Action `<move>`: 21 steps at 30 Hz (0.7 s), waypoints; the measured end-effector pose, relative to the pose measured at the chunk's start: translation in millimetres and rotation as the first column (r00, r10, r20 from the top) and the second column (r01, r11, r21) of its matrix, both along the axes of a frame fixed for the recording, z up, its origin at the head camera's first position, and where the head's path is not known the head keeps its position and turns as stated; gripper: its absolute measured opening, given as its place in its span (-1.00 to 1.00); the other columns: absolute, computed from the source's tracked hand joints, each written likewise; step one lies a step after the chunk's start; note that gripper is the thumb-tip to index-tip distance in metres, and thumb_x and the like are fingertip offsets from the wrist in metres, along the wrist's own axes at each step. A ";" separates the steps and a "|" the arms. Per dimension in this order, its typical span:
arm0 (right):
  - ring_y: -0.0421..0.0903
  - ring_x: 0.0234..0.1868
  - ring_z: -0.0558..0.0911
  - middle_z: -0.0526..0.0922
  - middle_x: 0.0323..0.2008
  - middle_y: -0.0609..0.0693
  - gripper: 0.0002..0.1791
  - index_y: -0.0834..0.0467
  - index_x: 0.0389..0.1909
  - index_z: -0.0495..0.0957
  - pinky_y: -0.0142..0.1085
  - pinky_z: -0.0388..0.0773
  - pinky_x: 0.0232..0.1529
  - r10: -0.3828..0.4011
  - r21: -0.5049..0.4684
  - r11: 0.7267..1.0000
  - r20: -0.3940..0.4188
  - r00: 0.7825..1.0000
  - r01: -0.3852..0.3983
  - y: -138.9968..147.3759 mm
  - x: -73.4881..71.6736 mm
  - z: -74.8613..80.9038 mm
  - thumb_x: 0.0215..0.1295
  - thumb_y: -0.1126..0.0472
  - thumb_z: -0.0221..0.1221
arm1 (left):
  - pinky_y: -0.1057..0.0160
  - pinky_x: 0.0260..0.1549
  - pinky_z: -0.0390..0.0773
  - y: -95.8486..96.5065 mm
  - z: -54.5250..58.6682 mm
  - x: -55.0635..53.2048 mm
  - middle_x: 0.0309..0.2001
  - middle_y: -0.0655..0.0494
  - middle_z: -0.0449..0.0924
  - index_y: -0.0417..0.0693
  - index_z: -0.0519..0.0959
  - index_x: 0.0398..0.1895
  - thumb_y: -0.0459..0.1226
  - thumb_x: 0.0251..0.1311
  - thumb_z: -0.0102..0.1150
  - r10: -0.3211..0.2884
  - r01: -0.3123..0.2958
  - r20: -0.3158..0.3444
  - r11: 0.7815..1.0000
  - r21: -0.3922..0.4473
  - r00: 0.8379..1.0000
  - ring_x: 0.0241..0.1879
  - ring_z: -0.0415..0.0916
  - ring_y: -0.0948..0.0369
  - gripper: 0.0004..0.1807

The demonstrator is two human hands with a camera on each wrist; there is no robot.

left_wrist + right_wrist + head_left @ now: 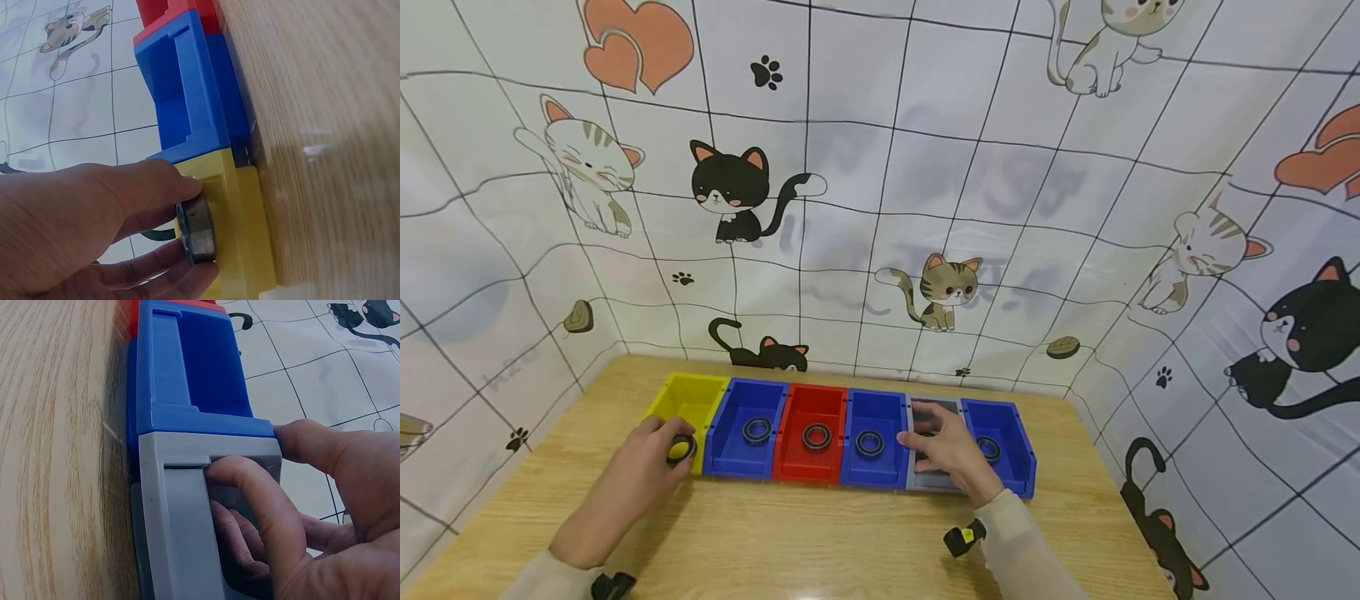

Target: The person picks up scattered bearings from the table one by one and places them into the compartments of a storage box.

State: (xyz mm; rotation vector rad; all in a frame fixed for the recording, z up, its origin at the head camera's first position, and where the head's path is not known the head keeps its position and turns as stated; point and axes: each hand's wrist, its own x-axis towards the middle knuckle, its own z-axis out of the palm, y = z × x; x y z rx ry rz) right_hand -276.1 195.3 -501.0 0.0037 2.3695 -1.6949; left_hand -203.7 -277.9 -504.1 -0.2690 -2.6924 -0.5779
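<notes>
My left hand (640, 475) pinches a ball bearing (201, 232) between thumb and fingers. It holds this dark ring with a metal outer rim at the front of the yellow bin (709, 407). Over the grey bin (934, 481) is my right hand (953, 446), fingers spread and reaching inside. In the right wrist view, bent fingers (250, 481) dip past the grey bin's front lip. A dark ring shows partly beneath that hand in the head view; the fingers cover most of it, and no grip on it is visible.
The bins stand in a joined row on a wooden table (790, 533). Single bearings lie in the left blue bin (718, 454), red bin (786, 467), middle blue bin (853, 471) and right blue bin (1018, 471). A cat-print sheet (850, 167) hangs behind and at both sides.
</notes>
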 end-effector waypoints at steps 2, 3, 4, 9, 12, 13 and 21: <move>0.07 0.04 0.87 0.56 0.53 0.44 -0.14 0.02 0.77 0.44 -0.08 0.93 -0.23 -0.002 0.009 1.000 -0.001 1.000 0.002 0.1 0.2 -0.5 0.54 0.19 0.56 | -0.09 -0.26 0.74 1.2 -0.7 -4.9 -0.13 -0.31 0.70 -0.32 0.74 0.02 -0.47 0.14 0.67 0.001 -0.001 0.008 1.000 0.007 1.000 -0.23 0.65 -0.04 -0.61; 0.06 0.05 0.87 0.57 0.53 0.44 -0.14 0.03 0.77 0.45 -0.08 0.93 -0.22 -0.004 0.011 1.000 0.001 1.000 0.004 0.1 0.7 -0.2 0.53 0.19 0.56 | -0.11 -0.25 0.75 1.7 -1.0 -7.2 -0.11 -0.33 0.70 -0.32 0.73 0.03 -0.47 0.15 0.66 0.004 -0.004 0.017 1.000 0.010 1.000 -0.22 0.66 -0.06 -0.61; 0.06 0.06 0.87 0.56 0.54 0.44 -0.14 0.03 0.77 0.45 -0.07 0.93 -0.22 -0.007 0.013 1.000 0.002 1.000 0.007 0.0 1.1 -0.1 0.53 0.19 0.56 | -0.13 -0.24 0.77 2.2 -1.0 -9.3 -0.09 -0.35 0.70 -0.33 0.73 0.05 -0.47 0.17 0.64 0.007 -0.008 0.027 1.000 0.013 1.000 -0.21 0.67 -0.08 -0.61; 0.06 0.03 0.88 0.56 0.53 0.45 -0.14 0.04 0.76 0.46 -0.07 0.93 -0.22 -0.011 0.016 1.000 0.000 1.000 0.011 -0.3 2.4 0.3 0.52 0.19 0.57 | -0.18 -0.18 0.81 3.3 -1.3 -19.1 -0.04 -0.43 0.69 -0.37 0.70 0.09 -0.48 0.23 0.60 0.020 -0.021 0.067 1.000 0.016 0.998 -0.17 0.69 -0.13 -0.61; 0.04 0.00 0.88 0.57 0.53 0.45 -0.14 0.04 0.76 0.46 -0.08 0.93 -0.24 -0.010 0.017 1.000 -0.003 1.000 0.010 -0.6 2.3 1.1 0.52 0.19 0.57 | -0.20 -0.16 0.81 2.6 -1.5 -24.7 -0.02 -0.45 0.68 -0.40 0.70 0.11 -0.48 0.25 0.60 0.027 -0.028 0.083 1.000 0.010 0.996 -0.15 0.68 -0.15 -0.60; 0.04 0.00 0.88 0.57 0.53 0.44 -0.15 0.04 0.76 0.46 -0.08 0.93 -0.24 -0.010 0.018 1.000 -0.005 1.000 0.010 -0.7 2.1 1.5 0.52 0.19 0.57 | -0.23 -0.14 0.82 2.2 -1.5 -26.2 0.00 -0.47 0.67 -0.40 0.69 0.12 -0.48 0.26 0.60 0.029 -0.030 0.087 0.999 0.010 0.996 -0.13 0.68 -0.17 -0.60; 0.05 0.04 0.88 0.57 0.53 0.45 -0.14 0.06 0.75 0.46 -0.07 0.94 -0.22 -0.005 0.018 1.000 -0.014 1.000 0.005 -0.8 2.4 3.9 0.52 0.19 0.57 | -0.39 0.03 0.81 -0.3 -2.0 -36.5 0.10 -0.56 0.66 -0.44 0.68 0.18 -0.51 0.31 0.56 0.044 -0.044 0.104 0.999 -0.006 0.994 0.02 0.72 -0.36 -0.59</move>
